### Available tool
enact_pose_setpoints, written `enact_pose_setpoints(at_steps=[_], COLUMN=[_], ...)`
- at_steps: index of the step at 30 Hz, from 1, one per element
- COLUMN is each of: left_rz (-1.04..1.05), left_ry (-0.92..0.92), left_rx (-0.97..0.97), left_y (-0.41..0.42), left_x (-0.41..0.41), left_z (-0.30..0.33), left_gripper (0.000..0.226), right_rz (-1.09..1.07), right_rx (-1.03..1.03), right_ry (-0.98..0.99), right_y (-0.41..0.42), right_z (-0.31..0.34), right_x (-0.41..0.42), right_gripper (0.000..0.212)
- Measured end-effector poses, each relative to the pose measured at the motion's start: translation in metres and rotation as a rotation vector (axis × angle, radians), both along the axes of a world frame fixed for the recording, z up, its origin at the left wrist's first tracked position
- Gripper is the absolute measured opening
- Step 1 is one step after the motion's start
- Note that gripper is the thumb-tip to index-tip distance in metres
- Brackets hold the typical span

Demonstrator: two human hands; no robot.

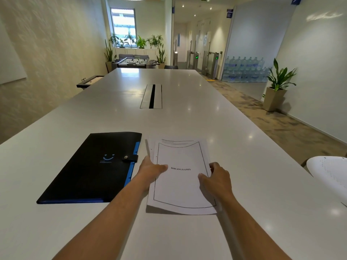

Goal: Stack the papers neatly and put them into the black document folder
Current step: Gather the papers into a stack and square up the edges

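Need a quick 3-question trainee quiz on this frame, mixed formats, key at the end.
1. True or false: the black document folder is snapped shut.
2. Which word is printed on the top sheet of the papers? A) INDEX B) BIBLIOGRAPHY C) CONTENTS
3. Fill in: the folder lies to the ___ of the papers, on the white table.

Key:
1. True. Its strap is fastened.
2. B. The left hand and right hand grip the stack's side edges.
3. left
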State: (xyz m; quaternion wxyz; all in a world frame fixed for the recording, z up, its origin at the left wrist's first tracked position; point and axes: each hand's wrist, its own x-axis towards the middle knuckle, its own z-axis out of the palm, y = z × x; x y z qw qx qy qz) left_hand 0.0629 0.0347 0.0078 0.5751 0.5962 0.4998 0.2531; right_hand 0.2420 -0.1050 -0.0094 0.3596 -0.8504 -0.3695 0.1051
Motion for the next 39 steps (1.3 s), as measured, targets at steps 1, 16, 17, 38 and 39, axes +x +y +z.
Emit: enact_pose_setpoints(at_steps=[1, 16, 17, 38, 39], left_rz=[-0.022, -0.24, -0.27, -0.18, -0.159], left_ry=[-0.008, -0.422, -0.432, -0.487, -0.484], left_rx=[0.002, 0.062, 0.087, 0.579, 0.574], left_y=[0.0, -0.007, -0.008, -0.033, -0.036], left_x=[-0.001, -0.023, -0.023, -0.012, -0.01], left_z=[-0.002, 0.012, 0.017, 0.116, 0.114], left_gripper=[0.063, 0.057, 0.055, 0.058, 0.06], right_rz=[0.008, 0.05, 0.113, 0.285, 0.275], right_rx=[0.005, 0.615, 0.589, 0.786, 0.78], right_ry=[0.011, 1.046, 1.006, 0.21, 0.209], right_y=[0.0, -0.018, -0.018, -0.035, -0.034], right_z=[0.0, 0.014, 0.021, 0.123, 0.119], right_x=[-0.001, 0.024, 0.023, 0.0, -0.002], right_gripper=[0.052, 0.023, 0.019, 0.062, 0.063])
